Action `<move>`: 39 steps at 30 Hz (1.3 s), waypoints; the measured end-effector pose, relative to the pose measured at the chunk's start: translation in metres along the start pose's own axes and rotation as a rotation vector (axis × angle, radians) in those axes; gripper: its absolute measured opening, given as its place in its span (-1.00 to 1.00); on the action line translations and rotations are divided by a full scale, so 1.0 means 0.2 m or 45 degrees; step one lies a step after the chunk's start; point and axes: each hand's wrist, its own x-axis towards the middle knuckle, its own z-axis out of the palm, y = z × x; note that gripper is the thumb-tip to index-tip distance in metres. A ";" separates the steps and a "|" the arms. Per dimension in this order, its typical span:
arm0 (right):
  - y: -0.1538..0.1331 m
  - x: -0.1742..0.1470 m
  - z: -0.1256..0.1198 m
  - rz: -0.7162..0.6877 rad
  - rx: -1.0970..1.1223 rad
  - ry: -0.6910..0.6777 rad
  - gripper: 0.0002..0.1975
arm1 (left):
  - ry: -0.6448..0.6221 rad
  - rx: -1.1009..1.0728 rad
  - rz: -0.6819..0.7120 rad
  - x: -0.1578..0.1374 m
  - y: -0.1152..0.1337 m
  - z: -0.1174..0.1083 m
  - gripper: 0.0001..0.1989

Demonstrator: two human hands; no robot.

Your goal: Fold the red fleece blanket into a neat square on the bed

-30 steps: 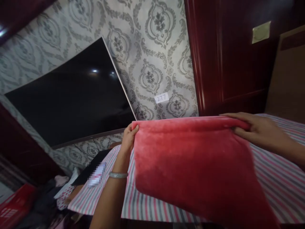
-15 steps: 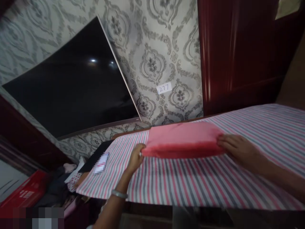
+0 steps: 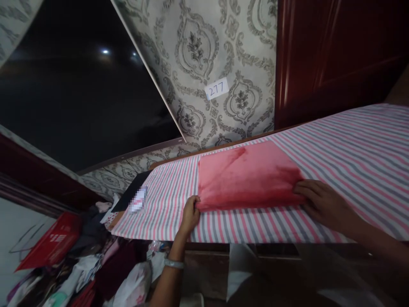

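Observation:
A folded pink-and-red cloth [image 3: 246, 179] lies across a pink, grey and white striped cover [image 3: 335, 157]. Its near edge is a deeper red, and creases run over its top. My left hand [image 3: 191, 215] pinches the near left corner, thumb and fingers closed on the fabric; a bracelet [image 3: 174, 263] circles that wrist. At the near right corner, my right hand [image 3: 321, 204] grips the cloth with its fingers curled over the edge. The exact kind of the folded piece cannot be made out.
Behind stands a patterned wall with a "277" paper label [image 3: 217, 88], and a large dark television [image 3: 86, 94] leans at left. A black item [image 3: 129, 194] lies on the left end of the surface. Clothes, bags and a red bag [image 3: 54, 241] crowd the floor at left.
The near edge of the cloth has come down and more of its creased top shows. Both hands keep their corners. The camera view has tilted down and moved closer.

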 end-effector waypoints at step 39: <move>-0.15 0.61 0.20 0.395 -0.384 -0.447 -0.40 | -0.551 0.769 -0.325 0.46 0.50 0.24 -0.29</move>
